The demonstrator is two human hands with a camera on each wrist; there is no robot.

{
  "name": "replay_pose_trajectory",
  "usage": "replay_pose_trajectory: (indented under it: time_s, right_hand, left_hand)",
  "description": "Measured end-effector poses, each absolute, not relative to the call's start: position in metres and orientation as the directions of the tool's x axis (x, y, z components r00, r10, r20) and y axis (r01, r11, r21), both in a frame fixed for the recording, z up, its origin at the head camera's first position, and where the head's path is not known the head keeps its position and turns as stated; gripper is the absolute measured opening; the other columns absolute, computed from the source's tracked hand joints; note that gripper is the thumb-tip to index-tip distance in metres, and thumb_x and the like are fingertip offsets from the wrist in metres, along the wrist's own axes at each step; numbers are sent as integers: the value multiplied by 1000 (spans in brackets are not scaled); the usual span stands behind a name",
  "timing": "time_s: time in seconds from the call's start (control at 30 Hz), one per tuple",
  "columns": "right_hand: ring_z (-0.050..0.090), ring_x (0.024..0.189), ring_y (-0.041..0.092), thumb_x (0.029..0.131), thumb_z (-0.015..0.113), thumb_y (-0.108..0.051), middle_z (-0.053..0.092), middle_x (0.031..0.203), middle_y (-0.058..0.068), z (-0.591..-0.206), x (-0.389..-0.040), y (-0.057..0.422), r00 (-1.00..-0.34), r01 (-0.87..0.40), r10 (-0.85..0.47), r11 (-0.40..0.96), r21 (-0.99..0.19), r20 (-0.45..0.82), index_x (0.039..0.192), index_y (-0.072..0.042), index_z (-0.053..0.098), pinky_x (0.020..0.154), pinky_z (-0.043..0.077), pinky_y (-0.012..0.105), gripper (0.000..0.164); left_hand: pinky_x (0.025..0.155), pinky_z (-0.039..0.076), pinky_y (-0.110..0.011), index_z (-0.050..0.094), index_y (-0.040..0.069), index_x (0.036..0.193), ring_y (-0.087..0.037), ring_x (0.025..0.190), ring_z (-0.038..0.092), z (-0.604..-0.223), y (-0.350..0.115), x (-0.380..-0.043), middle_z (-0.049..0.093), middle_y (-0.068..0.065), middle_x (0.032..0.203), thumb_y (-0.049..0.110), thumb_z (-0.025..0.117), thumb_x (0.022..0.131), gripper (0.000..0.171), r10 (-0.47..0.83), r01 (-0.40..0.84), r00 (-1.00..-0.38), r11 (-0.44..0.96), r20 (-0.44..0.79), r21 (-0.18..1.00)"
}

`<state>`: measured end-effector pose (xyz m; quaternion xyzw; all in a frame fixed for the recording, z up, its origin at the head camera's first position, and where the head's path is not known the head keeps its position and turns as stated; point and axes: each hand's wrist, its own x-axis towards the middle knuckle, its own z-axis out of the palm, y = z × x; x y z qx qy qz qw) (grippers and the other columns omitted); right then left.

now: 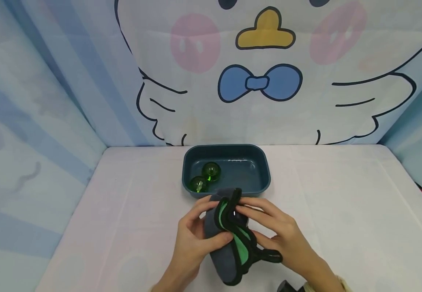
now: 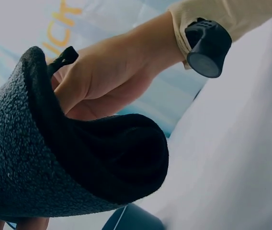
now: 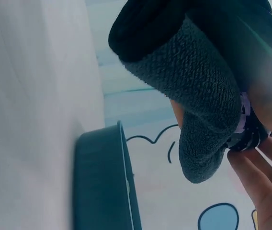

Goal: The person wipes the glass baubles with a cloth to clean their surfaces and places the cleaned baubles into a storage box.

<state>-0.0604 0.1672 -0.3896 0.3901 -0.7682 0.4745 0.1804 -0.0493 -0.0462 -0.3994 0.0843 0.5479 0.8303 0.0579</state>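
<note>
A dark grey, fuzzy fabric piece (image 1: 218, 253) with black edging, green panels and a black strap end is held over the table, curled into a roll. My left hand (image 1: 190, 239) grips its left side, thumb on the near face. On the other side my right hand (image 1: 291, 237) has bent fingers at the black edging. In the right wrist view, a dark part with a pale purple patch (image 3: 243, 115) shows between that hand's thumb and fingers. The left wrist view shows the fabric's dark, hollow end (image 2: 131, 153). What kind of article it is, I cannot tell.
Just beyond the hands is a dark blue tray (image 1: 249, 148). Two clear green balls (image 1: 211, 171) lie at its left side. A white cloth covers the table (image 1: 342, 211), with printed curtains (image 1: 65, 121) behind and at the sides. A black wrist device (image 1: 286, 286) sits by the right sleeve.
</note>
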Motion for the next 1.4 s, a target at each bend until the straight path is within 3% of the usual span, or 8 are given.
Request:
replay_pose_trajectory:
  time_s: [0.13,0.3,0.5,0.63,0.73,0.87,1.13,1.4]
  right_hand:
    - [56,126,13,93,69,-11,61,133,12,-390,-58,169,-684,-722,-397,247,-647,612,134,-2,59,98,51,20,43]
    - [58,123,9,82,72,13,61,133,10,-390,-55,170,-768,-621,-387,260,-739,510,138,-5,56,84,59,27,61]
    - [54,128,12,82,73,10,55,140,9,-386,-55,168,-781,-593,-417,264,-761,464,141,-7,52,92,57,32,65]
    - [46,135,11,79,79,4,48,147,5,-381,-53,172,-794,-569,-439,296,-767,420,145,-10,49,101,51,27,73]
    - [47,134,13,77,81,4,50,144,8,-382,-53,174,-764,-614,-453,294,-732,459,142,-8,52,104,47,23,72]
    - [51,130,14,79,76,10,53,139,10,-385,-55,172,-742,-640,-449,253,-725,498,140,-5,53,101,50,25,67]
    - [57,124,9,86,67,13,59,135,7,-382,-53,167,-824,-504,-366,127,-854,432,139,-3,54,89,58,29,57]
    - [55,125,10,85,70,11,57,135,8,-380,-53,165,-826,-520,-357,190,-833,435,135,-7,58,93,56,29,55]
  left_hand:
    - [94,56,-38,63,1,124,-29,114,59,-398,-43,-48,44,-15,142,-7,83,70,58,197,-2,-977,-383,79,924]
    - [94,56,-37,63,0,123,-31,112,58,-398,-43,-48,44,-15,141,-8,82,71,56,195,6,-977,-368,83,930]
    - [94,56,-38,63,2,122,-30,111,60,-397,-46,-47,45,-16,138,-10,81,70,56,163,4,-984,-370,69,929]
    - [94,56,-38,63,5,121,-29,114,60,-397,-43,-48,44,-15,138,-8,80,72,54,170,-4,-983,-391,68,921]
    - [94,56,-39,62,5,121,-28,114,60,-397,-42,-47,44,-15,138,-8,80,73,53,177,-12,-982,-399,64,917]
    - [94,56,-39,61,2,124,-29,113,62,-395,-42,-45,43,-17,141,-9,80,72,56,180,-1,-981,-393,76,920]
    - [93,57,-40,60,-1,125,-29,109,62,-393,-41,-44,40,-17,142,-11,78,73,57,199,27,-974,-372,108,928]
    - [95,55,-37,59,-1,124,-28,111,62,-395,-42,-46,43,-17,138,-12,77,72,56,162,38,-981,-359,102,933]
